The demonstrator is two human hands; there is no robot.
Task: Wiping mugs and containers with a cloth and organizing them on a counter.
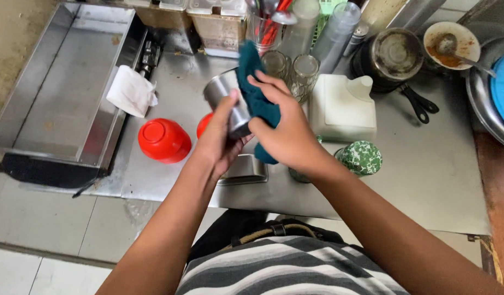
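My left hand (pixel 218 139) grips a shiny steel cup (pixel 226 98) from below, held over the steel counter (pixel 427 169). My right hand (pixel 285 128) presses a dark teal cloth (pixel 255 87) against the cup's side; the cloth drapes over the cup and hangs down under my palm. Part of the cup is hidden by the cloth and my fingers.
An upturned red bowl (pixel 164 140) and a second red one (pixel 204 124) sit left. A white jug (pixel 342 106), green speckled cup (pixel 361 157), glasses (pixel 305 74), a steel tray (pixel 246 169), a black pan (pixel 394 57), a white rag (pixel 131 92) and a sink basin (pixel 61 82) surround them.
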